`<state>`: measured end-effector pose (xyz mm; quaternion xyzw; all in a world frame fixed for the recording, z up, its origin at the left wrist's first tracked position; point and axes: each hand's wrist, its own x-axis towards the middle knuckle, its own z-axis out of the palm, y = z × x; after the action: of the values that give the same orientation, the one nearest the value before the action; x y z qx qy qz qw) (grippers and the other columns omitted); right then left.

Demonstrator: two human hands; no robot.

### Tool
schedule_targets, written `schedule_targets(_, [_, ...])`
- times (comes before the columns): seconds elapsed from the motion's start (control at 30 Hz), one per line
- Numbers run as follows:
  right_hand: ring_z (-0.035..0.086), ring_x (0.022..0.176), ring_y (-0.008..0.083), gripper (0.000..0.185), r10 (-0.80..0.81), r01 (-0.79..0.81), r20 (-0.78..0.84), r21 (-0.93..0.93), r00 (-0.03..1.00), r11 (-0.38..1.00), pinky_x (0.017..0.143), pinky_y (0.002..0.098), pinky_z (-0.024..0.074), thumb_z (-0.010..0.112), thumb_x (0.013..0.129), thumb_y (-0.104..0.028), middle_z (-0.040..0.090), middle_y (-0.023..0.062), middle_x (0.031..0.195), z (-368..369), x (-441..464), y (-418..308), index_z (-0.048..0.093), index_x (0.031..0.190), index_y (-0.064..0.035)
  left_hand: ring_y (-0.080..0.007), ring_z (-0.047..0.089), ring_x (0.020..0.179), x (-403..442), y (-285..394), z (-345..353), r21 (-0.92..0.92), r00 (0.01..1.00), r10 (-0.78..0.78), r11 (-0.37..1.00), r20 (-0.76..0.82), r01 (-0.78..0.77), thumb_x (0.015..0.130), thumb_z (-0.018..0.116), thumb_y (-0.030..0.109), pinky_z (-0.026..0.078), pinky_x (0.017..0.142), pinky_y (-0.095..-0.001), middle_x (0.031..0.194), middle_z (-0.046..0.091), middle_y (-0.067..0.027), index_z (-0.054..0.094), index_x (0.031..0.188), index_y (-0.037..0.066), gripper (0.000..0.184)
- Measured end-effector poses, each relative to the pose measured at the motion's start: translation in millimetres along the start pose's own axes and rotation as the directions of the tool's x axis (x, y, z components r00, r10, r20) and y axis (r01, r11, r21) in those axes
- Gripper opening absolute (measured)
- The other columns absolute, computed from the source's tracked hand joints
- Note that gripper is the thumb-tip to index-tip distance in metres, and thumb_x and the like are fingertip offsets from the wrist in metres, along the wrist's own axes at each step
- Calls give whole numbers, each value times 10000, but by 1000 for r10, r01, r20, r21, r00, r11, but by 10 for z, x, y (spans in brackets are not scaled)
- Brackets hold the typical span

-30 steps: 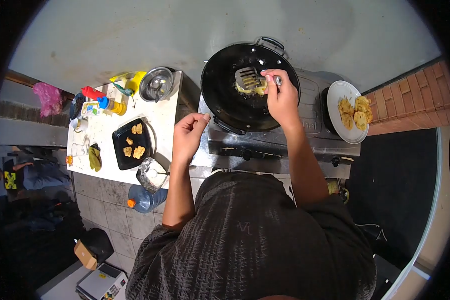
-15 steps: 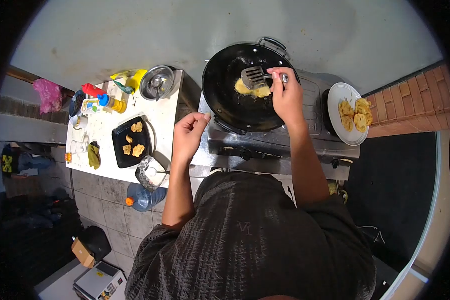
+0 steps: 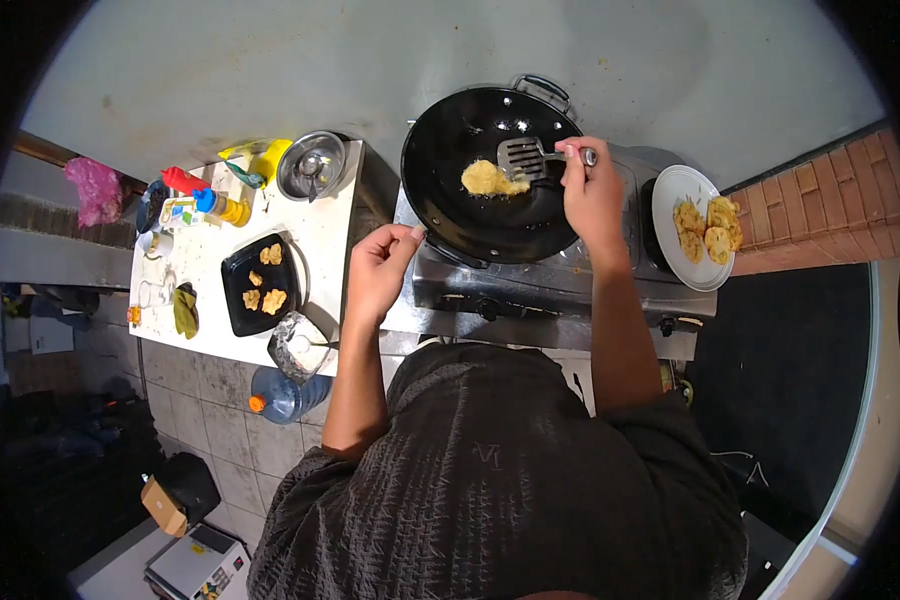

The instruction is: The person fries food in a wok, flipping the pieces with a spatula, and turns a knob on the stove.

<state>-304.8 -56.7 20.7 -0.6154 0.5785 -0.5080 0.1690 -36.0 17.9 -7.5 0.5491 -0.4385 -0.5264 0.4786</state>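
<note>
My right hand (image 3: pixel 596 200) is wrapped around the handle of a slotted spatula (image 3: pixel 523 160), holding it over the black wok (image 3: pixel 450 130). A pale golden piece of frying food (image 3: pixel 486 178) lies in the wok, just left of and below the spatula's head. Whether the two touch is hard to tell. My left hand (image 3: pixel 378 268) has its fingers pinched together by the wok's lower left rim, near the side handle. What those fingertips hold, if anything, cannot be made out.
The wok sits on a metal stove (image 3: pixel 540 290). To its right, a white plate (image 3: pixel 676 255) bears fried pieces. On the left table are a black tray (image 3: pixel 238 280) with several pieces, a metal bowl (image 3: pixel 292 180), and bottles. A water jug (image 3: pixel 288 398) stands below.
My right hand and the spatula have moved right, off the top of the food, which now shows more fully. My left hand stays by the rim.
</note>
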Motion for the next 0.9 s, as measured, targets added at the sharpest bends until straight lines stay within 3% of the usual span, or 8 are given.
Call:
schedule_targets(0.13, [677, 832, 284, 108, 26, -26, -19, 10, 999, 1000, 722, 335, 501, 523, 954, -125, 681, 136, 890, -44, -4, -14, 569, 983, -33, 6, 319, 562, 0, 6, -24, 17, 999, 49, 999, -4, -49, 915, 654, 174, 238, 506, -189, 620, 414, 116, 658, 826, 30, 169])
schedule_targets(0.3, [668, 823, 321, 123, -52, 51, 30, 35, 998, 998, 716, 353, 503, 526, 951, -139, 679, 157, 891, 23, -33, -102, 559, 982, -24, 4, 323, 562, -1, -19, 0, -18, 999, 42, 999, 6, -41, 915, 655, 177, 239, 509, -190, 621, 417, 115, 658, 830, 30, 170])
schedule_targets(0.5, [647, 823, 361, 145, -14, 14, 6, -40, 1000, 999, 701, 389, 495, 539, 948, -171, 663, 168, 878, 45, -54, -94, 563, 974, -30, 4, 318, 554, -40, -7, -7, 19, 999, 51, 999, -11, -51, 915, 655, 176, 236, 503, -192, 613, 414, 118, 661, 830, 30, 169])
schedule_targets(0.63, [649, 809, 340, 134, -50, 49, -17, -61, 999, 997, 697, 387, 492, 535, 948, -162, 661, 155, 865, 6, -67, -177, 568, 978, -35, 3, 315, 551, -39, -48, -56, 9, 998, 53, 999, -19, -53, 915, 658, 187, 234, 499, -195, 607, 409, 119, 663, 824, 31, 180])
schedule_targets(0.73, [648, 761, 321, 125, -31, 33, -45, 45, 999, 998, 671, 382, 488, 531, 951, -152, 664, 138, 847, 48, -78, -227, 574, 977, -38, 3, 315, 551, -56, -47, -68, 10, 998, 47, 999, -29, -46, 915, 658, 192, 233, 499, -195, 606, 408, 119, 663, 823, 31, 185])
schedule_targets(0.8, [660, 766, 305, 120, -5, 1, 27, 129, 1000, 992, 671, 364, 498, 527, 954, -141, 672, 127, 850, 140, -68, -212, 573, 981, -33, 3, 314, 551, -59, -48, -64, 11, 999, 44, 999, -26, -43, 916, 658, 193, 232, 499, -194, 606, 407, 120, 664, 825, 31, 186])
schedule_targets(0.9, [659, 715, 262, 123, -69, 65, 36, 95, 997, 993, 660, 336, 505, 530, 955, -138, 676, 122, 857, 260, -54, -120, 572, 997, -30, 2, 314, 551, -67, -51, -64, -2, 999, 49, 999, -21, -49, 915, 659, 194, 231, 500, -194, 604, 406, 120, 665, 822, 33, 186])
